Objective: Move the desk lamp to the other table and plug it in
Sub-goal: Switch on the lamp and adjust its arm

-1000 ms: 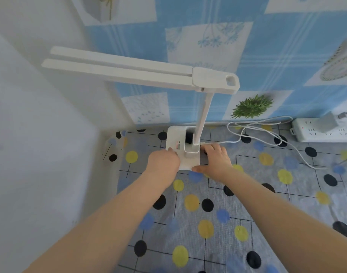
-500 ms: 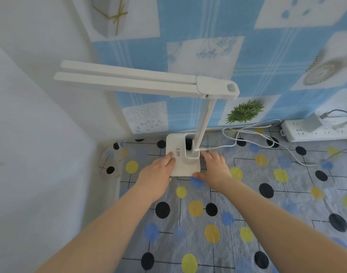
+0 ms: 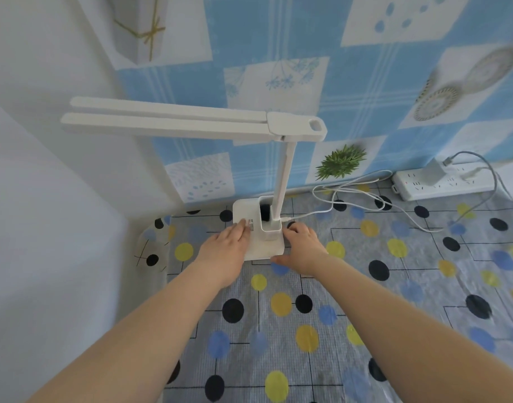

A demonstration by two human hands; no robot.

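Two hands bracket the base of the desk lamp [image 3: 258, 228], which stands on the table [image 3: 395, 330] in the far left corner, close against the blue patterned wall covering [image 3: 366, 82] at twelve o'clock. I judge it set down here so the cable can reach the sockets, with its twin light bars swinging out toward nine o'clock over the corner.

My left hand [image 3: 224, 251] comes in from seven o'clock, forearm long and nearly straight. The fingers lie flat and extended on the left part of the base, tips near the small label; that grip is spread and pressing, not wrapped round anything.

My right hand [image 3: 303, 247] comes in from five o'clock and sits against the right edge of the base. Its fingers are bent, with the tips near the spot where the white cable [image 3: 351, 196] enters the lamp, and the thumb reaches along the near edge. Whether those fingers actually clamp the base or only rest beside it I cannot tell.

From the lamp the cable loops loosely across the spotted tablecloth toward two o'clock, where a white power strip [image 3: 441, 184] lies along the wall with a charger block [image 3: 432, 171] plugged into it. I cannot see whether the lamp's own lead is already connected; it looks as though plugging in remains to be checked or done once both hands let go.
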